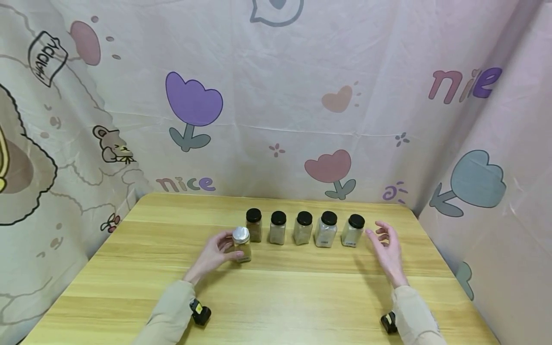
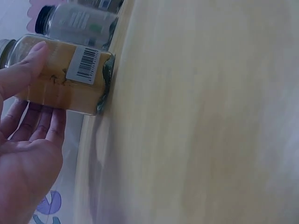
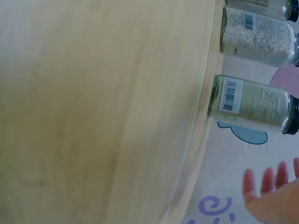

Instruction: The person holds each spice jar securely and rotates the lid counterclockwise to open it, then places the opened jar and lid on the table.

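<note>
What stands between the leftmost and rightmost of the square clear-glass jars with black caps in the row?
Three more black-capped glass jars with pale contents, standing upright; the head view shows all three.

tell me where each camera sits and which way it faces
Head: worn on the head, facing forward and down at the table and patterned curtain; sleeves, left grip and right grip show.
Left wrist: worn there, facing the silver-capped jar; part of the left grip shows, holding it.
Right wrist: worn there, facing the table and black-capped jars; part of the right grip shows.
Head and left wrist share the silver-capped jar.
</note>
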Demonstrator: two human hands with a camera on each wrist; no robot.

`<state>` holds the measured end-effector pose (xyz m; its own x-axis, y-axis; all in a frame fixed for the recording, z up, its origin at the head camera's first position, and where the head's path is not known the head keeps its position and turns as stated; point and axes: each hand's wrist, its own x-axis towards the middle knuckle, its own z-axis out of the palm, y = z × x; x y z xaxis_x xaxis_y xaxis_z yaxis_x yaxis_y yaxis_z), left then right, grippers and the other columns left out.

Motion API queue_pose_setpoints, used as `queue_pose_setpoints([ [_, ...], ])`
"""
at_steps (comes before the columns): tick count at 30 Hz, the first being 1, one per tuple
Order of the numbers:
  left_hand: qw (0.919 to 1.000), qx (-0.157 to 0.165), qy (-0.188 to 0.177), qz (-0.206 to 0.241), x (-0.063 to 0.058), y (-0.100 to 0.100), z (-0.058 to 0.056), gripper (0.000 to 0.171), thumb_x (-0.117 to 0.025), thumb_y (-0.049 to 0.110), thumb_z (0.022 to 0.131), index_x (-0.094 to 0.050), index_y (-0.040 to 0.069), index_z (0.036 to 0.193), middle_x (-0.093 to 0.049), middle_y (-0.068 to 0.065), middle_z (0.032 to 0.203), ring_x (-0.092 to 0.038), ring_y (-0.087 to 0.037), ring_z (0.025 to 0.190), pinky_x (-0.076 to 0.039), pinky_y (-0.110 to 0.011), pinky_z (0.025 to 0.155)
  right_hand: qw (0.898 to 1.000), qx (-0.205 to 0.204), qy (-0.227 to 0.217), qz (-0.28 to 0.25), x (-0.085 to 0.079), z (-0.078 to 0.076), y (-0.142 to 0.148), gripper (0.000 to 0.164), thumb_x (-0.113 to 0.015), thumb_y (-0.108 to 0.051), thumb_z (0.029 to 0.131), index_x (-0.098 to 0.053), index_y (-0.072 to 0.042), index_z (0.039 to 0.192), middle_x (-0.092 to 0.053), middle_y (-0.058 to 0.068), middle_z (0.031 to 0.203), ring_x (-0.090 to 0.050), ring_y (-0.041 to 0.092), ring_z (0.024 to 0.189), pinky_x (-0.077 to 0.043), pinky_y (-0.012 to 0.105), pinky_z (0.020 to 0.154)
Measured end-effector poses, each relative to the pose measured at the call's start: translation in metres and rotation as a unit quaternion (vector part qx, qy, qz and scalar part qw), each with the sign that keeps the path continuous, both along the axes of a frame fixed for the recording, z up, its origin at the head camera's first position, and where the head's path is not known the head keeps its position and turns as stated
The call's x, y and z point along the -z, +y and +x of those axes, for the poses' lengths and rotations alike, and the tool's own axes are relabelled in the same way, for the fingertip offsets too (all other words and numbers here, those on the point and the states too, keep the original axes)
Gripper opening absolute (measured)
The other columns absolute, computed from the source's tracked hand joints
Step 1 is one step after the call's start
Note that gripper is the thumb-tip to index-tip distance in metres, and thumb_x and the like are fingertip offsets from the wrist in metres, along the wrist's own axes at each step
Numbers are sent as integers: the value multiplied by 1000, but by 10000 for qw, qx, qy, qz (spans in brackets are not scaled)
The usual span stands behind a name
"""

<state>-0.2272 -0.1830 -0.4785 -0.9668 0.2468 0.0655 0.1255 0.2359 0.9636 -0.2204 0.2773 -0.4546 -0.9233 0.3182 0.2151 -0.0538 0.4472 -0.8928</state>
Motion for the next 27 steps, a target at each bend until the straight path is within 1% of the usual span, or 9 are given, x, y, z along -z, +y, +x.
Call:
queue_pose_setpoints([
  [4,9998,149,76,63,2,9,4,68,-82,8,81,-48,-8,138,-54,-28,140,-52,-44,134,-42,-45,118,9964,242,811,-97,-3,4,-13,33,-70,-11,94,-58,4,121,-47,-3,98,-45,4,84,-42,15,76],
  [7,9994,265,146,148,4,17,6,66,-82,7,80,-49,-9,136,-56,-29,138,-54,-45,132,-44,-44,116,9874,102,1582,-6,-11,12,-28,26,-73,4,86,-60,12,108,-46,-6,89,-46,3,80,-44,15,74],
  [11,9988,410,197,190,5,26,9,64,-82,7,81,-51,-9,134,-57,-28,136,-56,-43,129,-48,-38,114,9684,-298,2453,333,-18,19,-48,21,-74,16,77,-62,15,94,-52,-2,82,-47,-2,76,-44,9,68],
  [15,9977,578,230,264,6,36,10,61,-83,8,81,-53,-8,132,-58,-27,134,-57,-41,128,-50,-36,112,9417,-914,3076,1012,-9,14,-59,21,-77,18,71,-68,6,87,-62,6,76,-52,-2,70,-50,12,61],
  [18,9962,742,334,298,6,44,10,58,-83,8,81,-54,-9,129,-59,-28,131,-58,-42,126,-48,-43,114,9213,-1508,3293,1414,-2,10,-67,24,-79,15,69,-71,-2,86,-65,4,72,-54,0,65,-51,17,55],
  [19,9957,789,360,311,6,47,10,58,-83,8,81,-55,-9,128,-59,-28,131,-58,-42,125,-47,-45,114,9171,-1674,3295,1495,-1,10,-71,24,-79,13,70,-72,-4,86,-65,3,71,-54,0,65,-52,19,54],
  [21,9949,871,386,346,6,53,11,57,-83,8,80,-55,-9,127,-60,-28,129,-59,-43,124,-48,-45,113,9145,-1978,3163,1566,-1,12,-81,22,-80,8,72,-73,-6,86,-67,-1,71,-55,0,65,-53,21,54],
  [25,9933,988,425,428,6,65,12,55,-83,6,80,-57,-9,125,-62,-28,127,-62,-38,120,-53,-30,108,9073,-2348,3027,1733,-7,19,-105,14,-81,0,77,-74,-6,87,-70,-1,74,-60,4,64,-57,23,57],
  [27,9923,1059,441,474,7,69,12,55,-83,6,80,-57,-9,125,-62,-28,127,-62,-36,119,-53,-24,105,9003,-2479,3048,1876,-11,21,-117,13,-81,-4,78,-74,-5,88,-71,0,75,-63,8,65,-58,21,59],
])
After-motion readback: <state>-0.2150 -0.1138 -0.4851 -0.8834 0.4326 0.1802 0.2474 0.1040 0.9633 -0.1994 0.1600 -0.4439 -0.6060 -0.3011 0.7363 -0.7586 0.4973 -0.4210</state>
